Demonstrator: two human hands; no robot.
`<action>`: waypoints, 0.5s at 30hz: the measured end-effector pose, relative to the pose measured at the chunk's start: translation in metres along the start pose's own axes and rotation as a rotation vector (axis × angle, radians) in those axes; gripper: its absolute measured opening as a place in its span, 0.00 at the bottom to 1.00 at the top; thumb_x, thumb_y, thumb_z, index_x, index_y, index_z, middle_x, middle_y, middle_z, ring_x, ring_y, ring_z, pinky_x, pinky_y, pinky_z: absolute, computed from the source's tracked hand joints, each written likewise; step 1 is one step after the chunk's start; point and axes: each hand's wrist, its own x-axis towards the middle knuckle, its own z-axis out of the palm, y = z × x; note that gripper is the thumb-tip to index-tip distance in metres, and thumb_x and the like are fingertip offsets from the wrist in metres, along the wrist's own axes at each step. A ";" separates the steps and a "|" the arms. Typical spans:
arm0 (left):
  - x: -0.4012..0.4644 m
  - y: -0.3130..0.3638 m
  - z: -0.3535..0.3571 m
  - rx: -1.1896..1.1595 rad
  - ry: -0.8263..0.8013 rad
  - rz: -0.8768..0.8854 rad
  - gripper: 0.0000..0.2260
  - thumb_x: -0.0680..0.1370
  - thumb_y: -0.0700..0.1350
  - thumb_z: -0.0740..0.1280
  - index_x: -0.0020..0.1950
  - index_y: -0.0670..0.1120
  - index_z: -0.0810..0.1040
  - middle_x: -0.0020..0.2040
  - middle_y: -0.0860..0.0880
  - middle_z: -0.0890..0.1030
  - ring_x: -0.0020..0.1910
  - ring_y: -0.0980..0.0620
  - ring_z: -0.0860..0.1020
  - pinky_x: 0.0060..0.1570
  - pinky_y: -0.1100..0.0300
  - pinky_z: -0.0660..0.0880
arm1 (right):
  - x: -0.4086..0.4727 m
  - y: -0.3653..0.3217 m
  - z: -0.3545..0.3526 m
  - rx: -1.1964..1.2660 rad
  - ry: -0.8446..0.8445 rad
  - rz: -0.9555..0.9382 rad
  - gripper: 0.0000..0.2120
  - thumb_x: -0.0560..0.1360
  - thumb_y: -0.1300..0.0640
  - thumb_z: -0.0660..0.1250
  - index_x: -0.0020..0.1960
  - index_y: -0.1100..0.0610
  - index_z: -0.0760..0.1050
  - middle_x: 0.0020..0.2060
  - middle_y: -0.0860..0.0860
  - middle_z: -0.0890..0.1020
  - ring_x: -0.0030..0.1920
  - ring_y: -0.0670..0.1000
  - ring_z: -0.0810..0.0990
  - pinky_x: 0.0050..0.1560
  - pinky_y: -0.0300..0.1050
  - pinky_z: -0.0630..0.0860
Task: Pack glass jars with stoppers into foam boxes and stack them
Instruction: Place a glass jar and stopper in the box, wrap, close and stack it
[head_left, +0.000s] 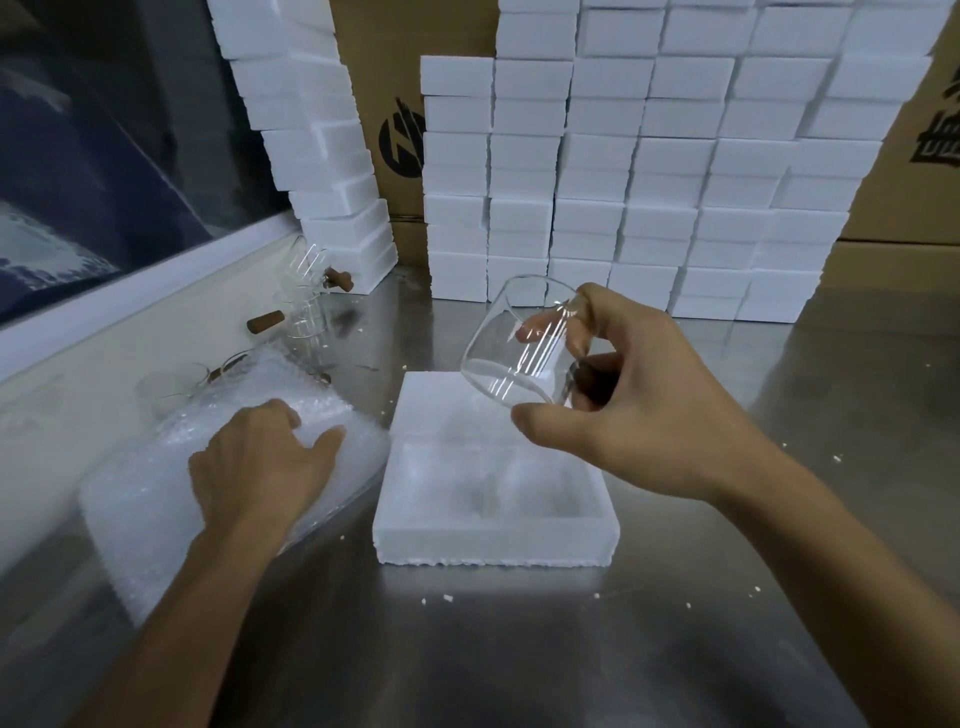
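A clear glass jar was held tilted in the right hand, the fingers curled round its far side and the thumb set below its lower edge; a dark piece, possibly its stopper, was partly hidden behind the fingers. The jar was kept in the air just above the far part of an open foam box, which lay on the steel table. Nothing could be made out in the box's moulded hollows, and a flat foam piece was set against its far edge. The left hand was rested on a stack of bubble wrap, its fingers bent loosely with nothing gripped. More jars with wooden stoppers were gathered by the wall at the left, and closed foam boxes were stacked against cardboard cartons behind.
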 end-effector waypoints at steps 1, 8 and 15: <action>0.001 -0.001 0.001 -0.013 -0.008 -0.011 0.18 0.77 0.57 0.70 0.57 0.44 0.82 0.55 0.42 0.83 0.51 0.41 0.79 0.53 0.48 0.73 | 0.000 0.000 0.000 0.018 0.005 0.006 0.20 0.58 0.45 0.76 0.36 0.43 0.64 0.44 0.49 0.83 0.25 0.44 0.68 0.27 0.41 0.70; 0.001 0.000 -0.005 -0.217 0.196 0.094 0.04 0.78 0.39 0.69 0.43 0.43 0.80 0.41 0.45 0.81 0.36 0.49 0.70 0.39 0.54 0.65 | 0.004 0.012 -0.001 0.051 0.087 0.097 0.31 0.55 0.40 0.80 0.49 0.59 0.79 0.34 0.58 0.79 0.29 0.45 0.73 0.33 0.38 0.76; -0.012 0.018 -0.022 -0.518 0.454 0.412 0.08 0.79 0.31 0.62 0.55 0.40 0.75 0.49 0.38 0.78 0.45 0.46 0.75 0.45 0.52 0.73 | 0.004 0.015 -0.001 0.124 0.077 0.101 0.26 0.54 0.34 0.79 0.42 0.49 0.78 0.32 0.55 0.77 0.28 0.46 0.70 0.32 0.37 0.72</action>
